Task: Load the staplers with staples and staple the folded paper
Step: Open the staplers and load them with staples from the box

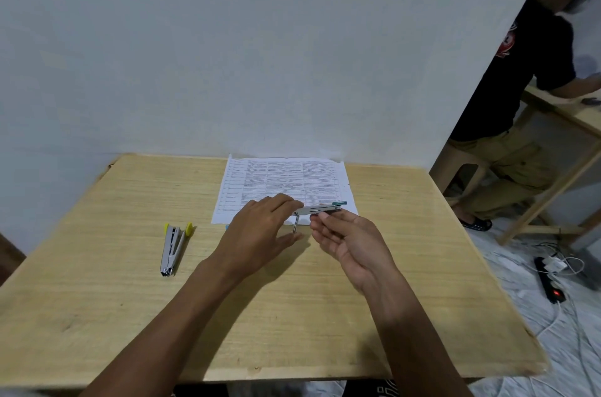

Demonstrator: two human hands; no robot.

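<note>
The right hand (353,247), palm up and fingers loosely curled, pinches a teal stapler (322,209) at its fingertips (322,217) and holds it level just above the near edge of the paper (279,178); the left hand (260,227), palm down with fingers nearly straight and thumb spread, grips nothing and only touches the stapler's hinge end with its fingertips (291,201); a thin metal rod (295,223) hangs down from that end, between the two hands.

The printed sheet lies flat against the far edge of a pale wooden table (325,315), right of its middle; a yellow stapler (174,248) lies sprung open towards the left edge, well apart from both hands, its yellow tips pointing to the far side.

A plain white wall (227,55) rises directly behind the table's far edge; past the wall's right end a person (520,77) in a black shirt and tan trousers leans on a second wooden table (559,110); a black power strip (549,282) with a red light and white cables lies on the pale covered floor beyond the right edge.
</note>
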